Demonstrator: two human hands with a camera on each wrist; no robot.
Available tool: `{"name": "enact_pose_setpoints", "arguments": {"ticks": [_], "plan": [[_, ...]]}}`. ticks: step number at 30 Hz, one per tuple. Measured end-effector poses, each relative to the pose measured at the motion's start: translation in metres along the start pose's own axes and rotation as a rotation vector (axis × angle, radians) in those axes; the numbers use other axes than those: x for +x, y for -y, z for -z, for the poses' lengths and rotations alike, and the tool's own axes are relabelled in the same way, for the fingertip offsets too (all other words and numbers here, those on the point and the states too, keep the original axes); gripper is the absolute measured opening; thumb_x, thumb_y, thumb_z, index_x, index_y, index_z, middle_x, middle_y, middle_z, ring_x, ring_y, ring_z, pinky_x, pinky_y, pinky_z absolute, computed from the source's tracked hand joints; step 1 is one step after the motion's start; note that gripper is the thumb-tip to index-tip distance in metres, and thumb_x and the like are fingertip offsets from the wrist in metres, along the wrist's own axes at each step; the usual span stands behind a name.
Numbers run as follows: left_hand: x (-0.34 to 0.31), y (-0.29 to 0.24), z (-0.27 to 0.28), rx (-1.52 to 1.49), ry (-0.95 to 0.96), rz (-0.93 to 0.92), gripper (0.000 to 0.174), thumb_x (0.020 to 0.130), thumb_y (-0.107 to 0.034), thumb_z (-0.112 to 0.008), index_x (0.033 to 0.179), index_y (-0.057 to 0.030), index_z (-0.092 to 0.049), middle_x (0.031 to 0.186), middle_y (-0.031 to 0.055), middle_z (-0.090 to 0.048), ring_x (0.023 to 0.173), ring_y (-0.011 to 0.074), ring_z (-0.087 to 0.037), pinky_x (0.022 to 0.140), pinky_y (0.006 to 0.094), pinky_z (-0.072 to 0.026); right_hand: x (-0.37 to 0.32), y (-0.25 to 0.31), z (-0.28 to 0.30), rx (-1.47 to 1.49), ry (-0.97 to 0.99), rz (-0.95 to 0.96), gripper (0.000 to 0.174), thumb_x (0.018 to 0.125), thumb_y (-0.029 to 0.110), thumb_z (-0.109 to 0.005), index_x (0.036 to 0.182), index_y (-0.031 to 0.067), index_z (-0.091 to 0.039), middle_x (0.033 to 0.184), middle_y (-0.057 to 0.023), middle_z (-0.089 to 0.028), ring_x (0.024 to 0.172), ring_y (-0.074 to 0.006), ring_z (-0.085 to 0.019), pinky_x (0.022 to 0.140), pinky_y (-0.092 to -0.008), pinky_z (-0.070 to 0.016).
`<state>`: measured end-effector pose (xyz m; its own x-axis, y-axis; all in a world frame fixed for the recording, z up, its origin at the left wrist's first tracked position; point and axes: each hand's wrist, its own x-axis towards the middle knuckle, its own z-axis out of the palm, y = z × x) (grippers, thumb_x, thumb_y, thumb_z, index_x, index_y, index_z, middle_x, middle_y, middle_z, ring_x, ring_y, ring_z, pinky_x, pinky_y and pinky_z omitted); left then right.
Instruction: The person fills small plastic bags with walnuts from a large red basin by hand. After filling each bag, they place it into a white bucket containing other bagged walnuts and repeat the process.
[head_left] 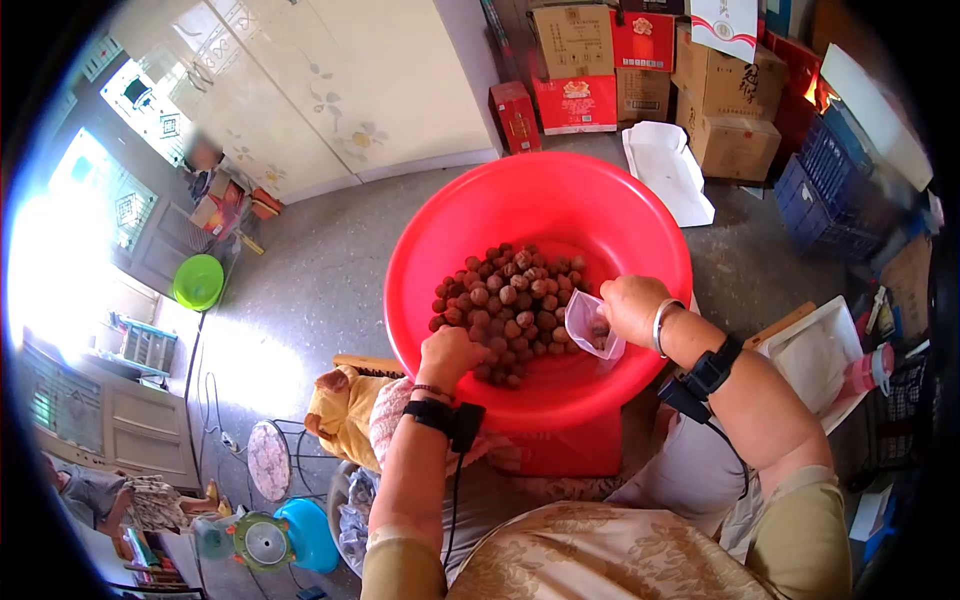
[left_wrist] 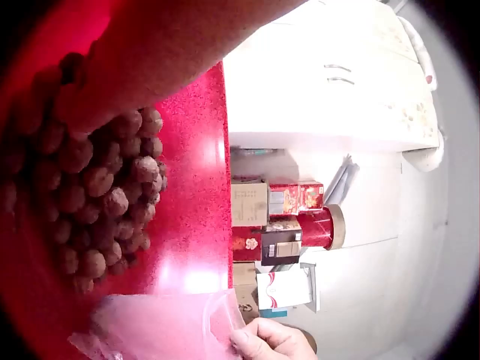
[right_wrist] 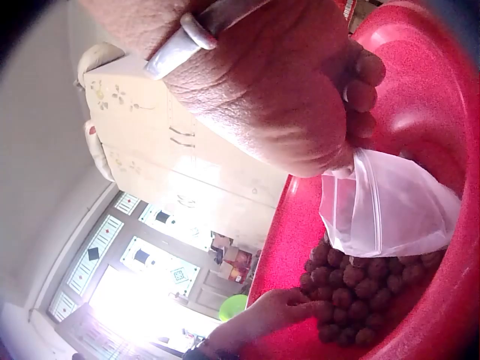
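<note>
Right hand [head_left: 632,308] pinches a translucent plastic bag [right_wrist: 391,208] at four o'clock, likely steadying it. Left hand [head_left: 450,357] touches round brown nuts [head_left: 508,295]; grip unclear.

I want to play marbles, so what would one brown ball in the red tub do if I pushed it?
The brown ball would probably roll, because it's round. It likely wouldn't go far, since others crowd around it and the red tub has sloping sides. Its bumpy skin looks more grippy than slippery.
</note>
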<state>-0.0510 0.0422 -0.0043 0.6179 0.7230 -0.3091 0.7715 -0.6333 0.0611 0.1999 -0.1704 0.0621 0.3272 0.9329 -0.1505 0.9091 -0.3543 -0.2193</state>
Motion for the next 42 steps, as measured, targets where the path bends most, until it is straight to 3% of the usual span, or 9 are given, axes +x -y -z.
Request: {"name": "enact_pose_setpoints", "arguments": {"ticks": [7,13,18,22,37,38,39,41,42], "plan": [[0.016,0.014,-0.021,-0.026,-0.104,0.031,0.047,0.078,-0.05,-0.071,0.09,-0.0045,-0.079,0.098,0.019,-0.075,0.094,0.0362,-0.073,0.081,0.0476,-0.058,0.001,-0.002,-0.001,0.013,-0.01,-0.002,0.023,0.094,0.025,-0.065,0.096,0.0043,-0.075,0.097,-0.0207,-0.074,0.096,-0.0387,-0.072,0.084,-0.0496,-0.0565],[-0.023,-0.005,0.025,-1.001,0.019,-0.005,0.042,0.093,-0.039,-0.074,0.112,-0.0013,-0.074,0.095,0.0071,-0.073,0.084,0.0158,-0.07,0.07,0.0306,-0.0565,0.001,-0.006,-0.001,0.042,-0.028,-0.014,0.023,0.094,0.025,-0.066,0.095,0.0036,-0.075,0.096,-0.0211,-0.074,0.095,-0.0394,-0.072,0.084,-0.0501,-0.0563],[-0.019,0.001,0.008,-1.512,0.144,-0.177,0.04,0.101,-0.025,-0.068,0.133,-0.0014,-0.063,0.11,-0.0026,-0.069,0.096,0.0075,-0.062,0.084,0.023,-0.0497,0.001,-0.005,0.002,0.052,-0.021,-0.016,0.024,0.094,0.025,-0.066,0.096,0.0026,-0.075,0.095,-0.0224,-0.074,0.095,-0.0403,-0.072,0.084,-0.0507,-0.056],[-0.026,-0.012,0.011,-1.54,0.095,-0.228,0.036,0.098,-0.028,-0.072,0.125,-0.0038,-0.068,0.086,-0.0038,-0.066,0.068,0.0034,-0.054,0.059,0.0201,-0.0415,0.0,-0.003,0.004,0.073,-0.024,-0.024,0.025,0.093,0.024,-0.067,0.094,0.0013,-0.076,0.095,-0.0233,-0.074,0.094,-0.0411,-0.072,0.083,-0.0506,-0.0561],[-0.029,-0.1,0.032,-1.006,0.004,-0.413,0.04,0.095,-0.026,-0.076,0.125,-0.0013,-0.068,0.09,0.0043,-0.071,0.078,0.0108,-0.066,0.066,0.025,-0.0534,0.001,-0.004,0.003,0.058,0.034,-0.017,0.022,0.089,0.012,-0.059,0.1,0.002,-0.075,0.101,-0.0234,-0.074,0.098,-0.0401,-0.072,0.085,-0.0502,-0.0571],[-0.037,-0.11,0.043,-0.99,0.013,-0.41,0.03,0.097,-0.021,-0.074,0.117,0.0005,-0.072,0.103,0.0031,-0.073,0.095,0.0101,-0.064,0.086,0.0268,-0.0529,0.001,-0.004,0.003,0.058,0.036,-0.018,0.022,0.089,0.012,-0.059,0.1,0.002,-0.075,0.101,-0.0234,-0.074,0.098,-0.0401,-0.072,0.085,-0.0502,-0.0571],[-0.036,-0.115,0.041,-0.992,0.014,-0.41,0.03,0.097,-0.021,-0.074,0.117,0.0005,-0.072,0.103,0.0031,-0.073,0.095,0.0101,-0.064,0.086,0.0268,-0.0529,0.002,-0.005,0.001,0.06,0.044,-0.009,0.022,0.089,0.012,-0.059,0.1,0.0021,-0.075,0.102,-0.0234,-0.074,0.099,-0.0398,-0.072,0.085,-0.05,-0.0571],[-0.032,-0.12,0.035,-1.096,0.013,-0.313,0.029,0.098,-0.022,-0.073,0.116,0.0013,-0.072,0.1,0.0017,-0.072,0.091,0.0091,-0.063,0.083,0.0265,-0.0526,0.003,-0.006,0.0,0.062,0.055,-0.001,0.022,0.088,0.012,-0.059,0.1,0.0023,-0.075,0.103,-0.0234,-0.074,0.1,-0.0396,-0.072,0.086,-0.0499,-0.0571],[-0.03,-0.123,0.031,-1.256,0.028,-0.31,0.035,0.102,-0.031,-0.065,0.114,0.0017,-0.069,0.082,0.0015,-0.065,0.069,0.0092,-0.062,0.059,0.0226,-0.049,0.004,-0.006,-0.001,0.063,0.063,-0.006,0.021,0.089,0.013,-0.061,0.1,0.0029,-0.075,0.104,-0.0232,-0.074,0.101,-0.0394,-0.072,0.086,-0.0493,-0.0572]]}}
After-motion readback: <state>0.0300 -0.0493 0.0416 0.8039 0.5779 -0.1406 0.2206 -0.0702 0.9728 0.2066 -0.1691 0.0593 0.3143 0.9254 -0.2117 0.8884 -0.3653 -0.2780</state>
